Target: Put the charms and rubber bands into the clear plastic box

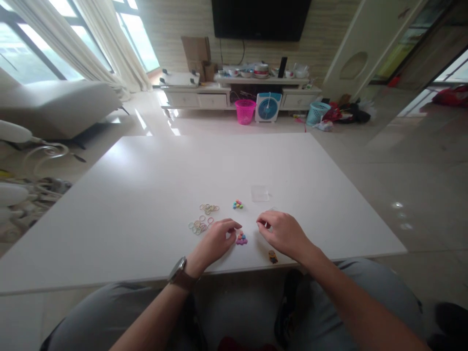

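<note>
On the white bench (226,161), two loose clusters of small elastic hair ties, one farther (208,208) and one nearer (199,225), lie beyond and beside the left hand (236,233). A clear plastic box (260,193) sits past the right hand (260,225), with a pile of multicoloured beads (238,204) to its left. A yellow Minion figure (273,257) lies at the near edge. The purple-and-orange trinkets (242,239) lie just beside the left hand's fingertips, whose thumb and forefinger stand apart; the right fingertips press together, but whether they pinch anything I cannot tell.
</note>
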`<state>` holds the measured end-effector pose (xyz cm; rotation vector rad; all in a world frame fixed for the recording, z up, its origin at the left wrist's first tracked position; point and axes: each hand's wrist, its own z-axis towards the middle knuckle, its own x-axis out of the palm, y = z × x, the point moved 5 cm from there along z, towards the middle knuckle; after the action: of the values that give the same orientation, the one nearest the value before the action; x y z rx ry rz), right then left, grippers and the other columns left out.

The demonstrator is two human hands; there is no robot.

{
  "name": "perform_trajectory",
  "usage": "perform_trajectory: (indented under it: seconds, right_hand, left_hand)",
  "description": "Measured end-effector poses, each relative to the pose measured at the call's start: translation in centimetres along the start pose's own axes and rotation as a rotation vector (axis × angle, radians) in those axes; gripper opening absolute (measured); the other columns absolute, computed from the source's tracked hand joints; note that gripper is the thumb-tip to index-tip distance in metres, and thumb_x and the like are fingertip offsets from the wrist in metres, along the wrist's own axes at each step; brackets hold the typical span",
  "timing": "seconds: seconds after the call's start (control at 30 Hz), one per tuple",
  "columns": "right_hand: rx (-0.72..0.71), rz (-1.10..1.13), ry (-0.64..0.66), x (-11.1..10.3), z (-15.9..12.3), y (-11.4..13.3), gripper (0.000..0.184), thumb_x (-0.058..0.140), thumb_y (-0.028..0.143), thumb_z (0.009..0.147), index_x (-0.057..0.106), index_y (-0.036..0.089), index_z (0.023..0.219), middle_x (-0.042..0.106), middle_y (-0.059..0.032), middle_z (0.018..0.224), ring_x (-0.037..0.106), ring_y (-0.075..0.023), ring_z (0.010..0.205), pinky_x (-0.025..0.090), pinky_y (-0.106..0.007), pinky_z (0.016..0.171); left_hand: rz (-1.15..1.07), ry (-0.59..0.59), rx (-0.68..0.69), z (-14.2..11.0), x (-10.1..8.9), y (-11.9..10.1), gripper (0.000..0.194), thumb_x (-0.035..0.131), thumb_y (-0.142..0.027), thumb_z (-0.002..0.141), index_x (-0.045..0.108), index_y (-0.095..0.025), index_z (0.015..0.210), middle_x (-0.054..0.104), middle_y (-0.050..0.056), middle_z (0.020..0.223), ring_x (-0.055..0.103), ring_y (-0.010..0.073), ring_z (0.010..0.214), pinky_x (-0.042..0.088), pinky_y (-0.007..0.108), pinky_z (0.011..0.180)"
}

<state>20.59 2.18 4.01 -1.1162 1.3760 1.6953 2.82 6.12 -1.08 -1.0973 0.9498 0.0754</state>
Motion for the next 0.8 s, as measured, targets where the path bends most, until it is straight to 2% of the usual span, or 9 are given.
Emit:
perform_trajectory:
  seconds: [0.13, 0.2, 0.3, 0.47, 0.6, 0.7, 0.8]
  right_hand:
    - [-0.022, -0.048, 0.092, 0.8, -0.2, 0.1, 0.014, 0.056, 0.024, 0.092, 0.069, 0.020, 0.089, 0.070, -0.0036, 0.088, 0.062, -0.0179, 0.084, 0.039, -0.028, 0.074]
    - [-0.039, -0.063, 0.134, 1.1, -0.3, 0.2, 0.014, 0.057, 0.026, 0.092, 0.070, 0.020, 0.091, 0.070, -0.0047, 0.090, 0.062, -0.0190, 0.087, 0.040, -0.029, 0.075]
    - [-0.055, -0.086, 0.187, 1.3, -0.4, 0.3, 0.014, 0.058, 0.025, 0.092, 0.070, 0.019, 0.094, 0.069, -0.0058, 0.093, 0.062, -0.0200, 0.089, 0.041, -0.030, 0.076]
    - [-0.105, -0.122, 0.269, 1.7, -0.4, 0.6, 0.010, 0.061, 0.021, 0.089, 0.069, 0.019, 0.095, 0.067, -0.0068, 0.096, 0.060, -0.0209, 0.090, 0.043, -0.032, 0.080]
    - [-0.095, -0.137, 0.187, 1.0, 0.0, -0.1, 0.015, 0.062, 0.019, 0.087, 0.068, 0.019, 0.101, 0.064, -0.0089, 0.113, 0.054, -0.0249, 0.107, 0.043, -0.037, 0.090]
    - [0.014, -0.177, 0.111, 0.4, 0.2, -1.9, 0.024, 0.063, 0.019, 0.084, 0.065, 0.020, 0.108, 0.057, -0.0113, 0.128, 0.047, -0.0289, 0.118, 0.044, -0.041, 0.093]
    - [0.120, -0.219, 0.104, 0.5, 0.2, -3.8, 0.035, 0.064, 0.021, 0.083, 0.061, 0.021, 0.118, 0.050, -0.0130, 0.137, 0.042, -0.0324, 0.124, 0.044, -0.044, 0.093]
  left_hand:
    - [0.008, 0.025, 0.023, -0.2, -0.3, -0.5, 0.022, 0.059, -0.020, 0.087, 0.071, -0.022, 0.106, 0.070, 0.004, 0.097, 0.064, 0.0164, 0.086, 0.050, 0.030, 0.082]
    - [0.002, 0.084, 0.052, -0.4, -0.2, -0.9, 0.031, 0.068, -0.023, 0.081, 0.068, -0.023, 0.112, 0.068, 0.004, 0.103, 0.063, 0.0189, 0.095, 0.051, 0.031, 0.085]
    - [0.014, 0.154, 0.097, -0.6, 0.1, -1.2, 0.047, 0.076, -0.020, 0.072, 0.065, -0.024, 0.117, 0.065, 0.006, 0.112, 0.059, 0.0231, 0.107, 0.050, 0.035, 0.094]
    - [0.026, 0.156, 0.123, -0.7, 0.2, -1.3, 0.049, 0.075, -0.018, 0.073, 0.064, -0.026, 0.120, 0.062, 0.007, 0.116, 0.055, 0.0253, 0.111, 0.049, 0.041, 0.099]
    - [0.041, 0.102, 0.122, -0.6, -0.2, -1.6, 0.036, 0.067, -0.019, 0.083, 0.063, -0.025, 0.118, 0.061, 0.007, 0.116, 0.055, 0.0242, 0.110, 0.049, 0.040, 0.098]
    - [0.050, 0.064, 0.132, -0.5, -0.3, -1.9, 0.025, 0.057, -0.021, 0.091, 0.063, -0.025, 0.116, 0.062, 0.007, 0.112, 0.056, 0.0225, 0.108, 0.050, 0.038, 0.096]
    - [0.049, 0.017, 0.133, -0.4, -0.4, -1.9, 0.020, 0.052, -0.021, 0.095, 0.063, -0.024, 0.111, 0.063, 0.006, 0.107, 0.057, 0.0215, 0.105, 0.050, 0.038, 0.092]
